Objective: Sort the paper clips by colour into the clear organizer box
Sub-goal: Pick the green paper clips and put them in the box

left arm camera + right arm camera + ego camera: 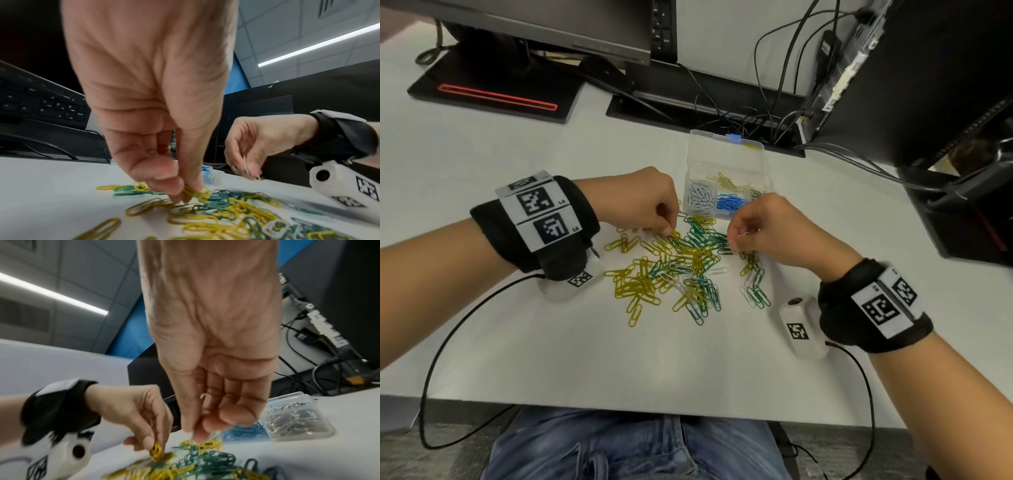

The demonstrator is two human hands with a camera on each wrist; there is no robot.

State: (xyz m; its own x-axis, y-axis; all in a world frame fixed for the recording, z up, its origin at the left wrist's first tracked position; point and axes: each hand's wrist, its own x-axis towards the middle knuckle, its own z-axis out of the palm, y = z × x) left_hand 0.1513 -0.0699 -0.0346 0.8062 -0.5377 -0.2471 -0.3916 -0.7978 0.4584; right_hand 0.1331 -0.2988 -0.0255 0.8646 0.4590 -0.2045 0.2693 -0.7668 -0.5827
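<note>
A loose pile of yellow, green and white paper clips [674, 270] lies on the white desk. My left hand [654, 209] pinches yellow clips [156, 451] at the pile's far left edge; they also show between its fingertips as yellow clips [192, 192]. My right hand [756, 226] holds white clips [205, 400] in its curled fingers above the pile's far right side, seen too as white clips [245, 165]. The clear organizer box [726, 154] stands just beyond both hands, lid up, with white clips [702, 197], blue clips [731, 202], yellow clips [726, 181] and silver clips [296, 418] in separate compartments.
Monitor stands [493, 92] and a tangle of cables [767, 113] sit at the back. A black computer case [928, 68] rises at the right. A keyboard [41, 100] is off to the left. The desk's front edge [654, 407] runs near my lap.
</note>
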